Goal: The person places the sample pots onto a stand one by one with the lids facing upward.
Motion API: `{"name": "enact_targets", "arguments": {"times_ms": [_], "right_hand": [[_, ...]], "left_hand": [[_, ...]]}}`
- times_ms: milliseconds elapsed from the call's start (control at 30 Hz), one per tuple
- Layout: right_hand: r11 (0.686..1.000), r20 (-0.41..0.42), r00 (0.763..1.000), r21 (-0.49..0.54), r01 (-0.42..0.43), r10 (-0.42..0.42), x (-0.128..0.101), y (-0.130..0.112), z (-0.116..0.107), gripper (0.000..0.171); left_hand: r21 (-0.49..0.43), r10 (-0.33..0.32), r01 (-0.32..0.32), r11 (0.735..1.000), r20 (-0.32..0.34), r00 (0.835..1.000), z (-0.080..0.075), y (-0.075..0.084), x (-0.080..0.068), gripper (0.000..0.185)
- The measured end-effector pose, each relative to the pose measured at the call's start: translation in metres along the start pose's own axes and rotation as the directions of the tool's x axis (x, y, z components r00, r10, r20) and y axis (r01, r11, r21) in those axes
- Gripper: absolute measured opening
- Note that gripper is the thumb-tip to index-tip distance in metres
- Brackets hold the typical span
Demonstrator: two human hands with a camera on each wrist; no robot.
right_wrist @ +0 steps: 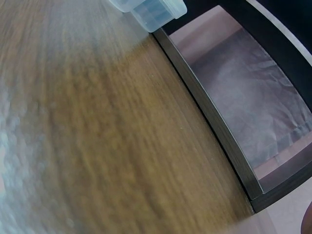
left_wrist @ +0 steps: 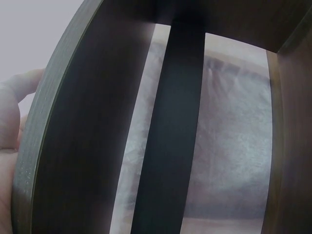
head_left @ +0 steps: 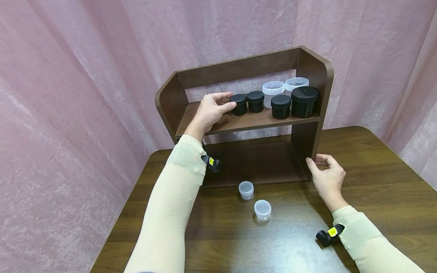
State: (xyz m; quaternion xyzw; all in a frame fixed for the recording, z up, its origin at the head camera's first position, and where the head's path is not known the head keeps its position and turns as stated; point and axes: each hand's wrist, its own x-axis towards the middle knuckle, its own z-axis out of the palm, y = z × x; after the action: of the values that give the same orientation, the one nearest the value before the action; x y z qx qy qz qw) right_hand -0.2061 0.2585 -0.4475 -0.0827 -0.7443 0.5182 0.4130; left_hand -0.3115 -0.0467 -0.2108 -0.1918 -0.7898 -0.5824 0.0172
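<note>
On the upper board of a dark brown two-tier shelf [head_left: 246, 125], my left hand [head_left: 212, 110] pinches the leftmost small black jar [head_left: 239, 107] between thumb and fingers. Another small black jar [head_left: 256, 103] stands just right of it. My right hand [head_left: 328, 178] is low at the shelf's right side panel, thumb on its front edge and fingers curled beside its outer face. In the left wrist view, part of the left hand [left_wrist: 9, 117] shows past the board's edge, the jar hidden. Only a sliver of the right hand [right_wrist: 307, 219] appears in the right wrist view.
Further right on the upper board are two clear jars [head_left: 273, 93], a small black jar [head_left: 281, 108] and a large black jar [head_left: 304, 104]. Two small clear lidded jars [head_left: 262, 211] stand on the wooden table [head_left: 222, 235] before the shelf. Pink curtains [head_left: 85, 94] hang behind.
</note>
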Motion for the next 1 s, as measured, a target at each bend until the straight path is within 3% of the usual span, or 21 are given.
{"name": "enact_targets", "arguments": {"times_ms": [400,833,1000], "right_hand": [[1.0,0.001,1.0,-0.002,-0.005,0.005,0.0,0.0,0.0,0.025],[1.0,0.01,1.0,-0.02,-0.008,0.008,0.0,0.001,0.0,0.027],[1.0,0.01,1.0,-0.014,-0.011,0.011,-0.001,0.002,0.002,0.026]], "left_hand": [[-0.008,0.045,-0.046,0.999,-0.078,0.996,0.0,0.001,-0.005,0.043],[-0.023,0.119,-0.124,0.992,-0.165,0.979,-0.002,-0.005,-0.011,0.039],[0.01,0.182,-0.184,0.983,-0.185,0.966,-0.003,-0.007,-0.018,0.035]]}}
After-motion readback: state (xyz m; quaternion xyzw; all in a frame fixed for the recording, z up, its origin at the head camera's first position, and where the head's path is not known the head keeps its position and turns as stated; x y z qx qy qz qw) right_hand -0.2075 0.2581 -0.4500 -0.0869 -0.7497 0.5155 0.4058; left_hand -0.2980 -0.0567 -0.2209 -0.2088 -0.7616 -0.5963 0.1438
